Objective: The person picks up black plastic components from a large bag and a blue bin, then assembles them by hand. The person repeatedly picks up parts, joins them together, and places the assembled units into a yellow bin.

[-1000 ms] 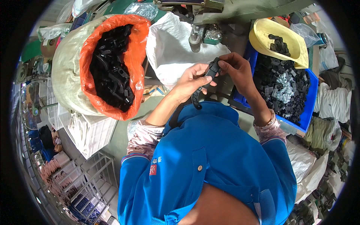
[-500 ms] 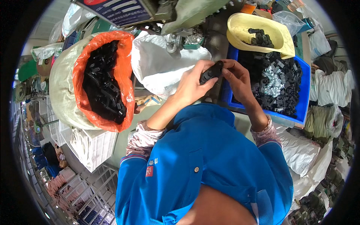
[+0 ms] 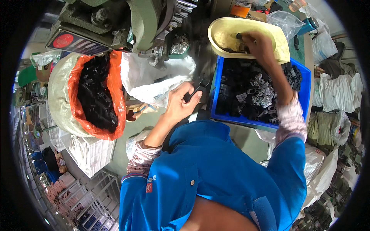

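Note:
My left hand (image 3: 180, 103) is closed around a black plastic part (image 3: 199, 91), whose forked end sticks out past the fingers. Over the yellow tub (image 3: 279, 32), my right hand (image 3: 262, 47) reaches in with bent fingers. A small black piece (image 3: 239, 36) shows at those fingertips, and more black pieces (image 3: 231, 50) lie at the tub's near side. Beneath the tub stands a blue bin (image 3: 307, 90) with black parts and a pile of shiny metal pieces (image 3: 263, 92). My right forearm crosses above this bin.
On the left stands a woven sack (image 3: 58, 96) with an orange liner (image 3: 117, 67), full of black parts. A green machine (image 3: 144, 27) rises at the back, beside a small green tray (image 3: 180, 45) of metal bits. White sheeting (image 3: 142, 79) lies before it.
My right hand has left the black part and moved up into the yellow tub. The left hand keeps the part, lower and further left. The view has shifted.

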Demonstrator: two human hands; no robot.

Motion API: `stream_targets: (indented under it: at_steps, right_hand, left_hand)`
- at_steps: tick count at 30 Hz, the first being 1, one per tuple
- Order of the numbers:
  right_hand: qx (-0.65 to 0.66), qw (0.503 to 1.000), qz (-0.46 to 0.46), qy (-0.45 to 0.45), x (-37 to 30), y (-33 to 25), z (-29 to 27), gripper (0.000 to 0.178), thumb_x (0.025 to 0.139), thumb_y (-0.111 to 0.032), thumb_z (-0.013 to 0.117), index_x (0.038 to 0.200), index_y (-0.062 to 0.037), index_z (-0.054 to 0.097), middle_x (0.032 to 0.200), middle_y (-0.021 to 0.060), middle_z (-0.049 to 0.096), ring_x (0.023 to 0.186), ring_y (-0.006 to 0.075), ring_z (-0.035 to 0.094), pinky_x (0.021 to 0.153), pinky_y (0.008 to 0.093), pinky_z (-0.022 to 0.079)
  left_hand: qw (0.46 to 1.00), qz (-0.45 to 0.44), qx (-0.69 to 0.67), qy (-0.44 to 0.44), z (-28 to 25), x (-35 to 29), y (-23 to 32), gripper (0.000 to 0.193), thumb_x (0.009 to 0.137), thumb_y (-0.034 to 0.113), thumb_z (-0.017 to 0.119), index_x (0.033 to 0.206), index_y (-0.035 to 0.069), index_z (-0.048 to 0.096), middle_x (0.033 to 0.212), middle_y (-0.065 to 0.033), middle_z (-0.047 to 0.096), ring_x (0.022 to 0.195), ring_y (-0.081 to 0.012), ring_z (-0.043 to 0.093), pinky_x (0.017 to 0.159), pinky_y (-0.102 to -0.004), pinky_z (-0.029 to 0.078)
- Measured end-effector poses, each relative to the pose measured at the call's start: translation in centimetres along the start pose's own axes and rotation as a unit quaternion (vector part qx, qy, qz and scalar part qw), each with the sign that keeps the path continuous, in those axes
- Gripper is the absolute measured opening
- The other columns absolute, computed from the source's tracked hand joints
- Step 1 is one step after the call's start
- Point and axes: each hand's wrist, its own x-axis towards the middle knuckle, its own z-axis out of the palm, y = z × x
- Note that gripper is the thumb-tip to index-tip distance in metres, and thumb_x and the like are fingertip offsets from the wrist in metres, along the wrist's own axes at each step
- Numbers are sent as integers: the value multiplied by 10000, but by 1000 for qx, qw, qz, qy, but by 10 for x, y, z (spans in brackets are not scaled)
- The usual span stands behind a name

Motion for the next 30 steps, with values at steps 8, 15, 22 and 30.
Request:
stream_targets:
  at_steps: [8, 15, 22, 30]
  right_hand:
    - [-245, 957, -147, -45, 45, 16, 2, 186, 845, -181, 615, 965, -45, 654, 889, 194, 664, 824, 373, 650, 732, 457, 518]
    - [361, 910, 119, -167, -29, -89, 2, 348, 992, -223, 565, 1233, 28, 575, 787, 8, 580, 655, 83, 524, 588, 237, 445]
    - [579, 782, 194, -129, -55, -155, 65, 303, 960, -132, 610, 1211, 39, 597, 980, 98, 682, 826, 121, 665, 709, 257, 558]
    - [447, 867, 163, -149, -35, -193, 90, 282, 909, -52, 663, 1162, 60, 609, 938, 109, 692, 843, 146, 675, 739, 255, 560]
  left_hand:
    - [997, -5, -45, 67, -13, -8, 1, 300, 831, 94, 739, 723, 25, 468, 762, -82, 563, 646, -157, 467, 573, -275, 402]
    - [972, -75, -217, 59, -37, -1, -27, 237, 875, 60, 701, 744, 22, 507, 1141, -167, 648, 964, -138, 626, 790, -268, 483]
    - [976, -22, -214, 32, -69, -1, -37, 246, 855, 14, 708, 748, 29, 487, 1251, -199, 633, 1060, -147, 594, 885, -299, 474]
    - [991, 12, -132, -4, -114, -2, -51, 242, 824, -2, 708, 734, 19, 484, 1220, -200, 653, 1008, -159, 643, 830, -288, 498]
